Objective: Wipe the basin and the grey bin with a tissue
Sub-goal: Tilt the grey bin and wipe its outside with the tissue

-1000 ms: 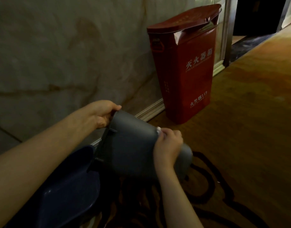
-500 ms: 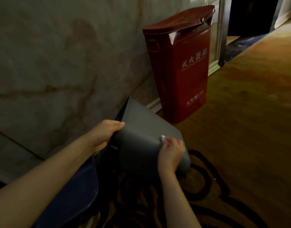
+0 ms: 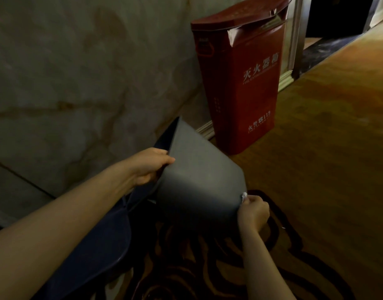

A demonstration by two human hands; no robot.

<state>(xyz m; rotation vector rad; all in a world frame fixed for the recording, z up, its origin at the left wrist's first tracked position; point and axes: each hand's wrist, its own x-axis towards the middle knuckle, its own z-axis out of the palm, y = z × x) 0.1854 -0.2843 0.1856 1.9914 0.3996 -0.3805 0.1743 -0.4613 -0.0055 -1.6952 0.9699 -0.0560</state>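
Grey bin (image 3: 199, 180) is held tipped above the patterned carpet (image 3: 316, 191), the left hand (image 3: 147, 167) curled round its rim and the right hand (image 3: 253, 213) pinching a small white tissue (image 3: 243, 195) against its bottom corner. The dark blue basin (image 3: 99, 245) lies just beside it, under the left forearm; a red box (image 3: 244, 83) stands behind against the marble wall (image 3: 78, 83).

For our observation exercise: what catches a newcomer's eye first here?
The tall red box with white lettering, standing against the wall at upper right. Then the grey bin, tipped at centre, its rim held by the left hand while the right hand holds a white tissue against its lower corner.
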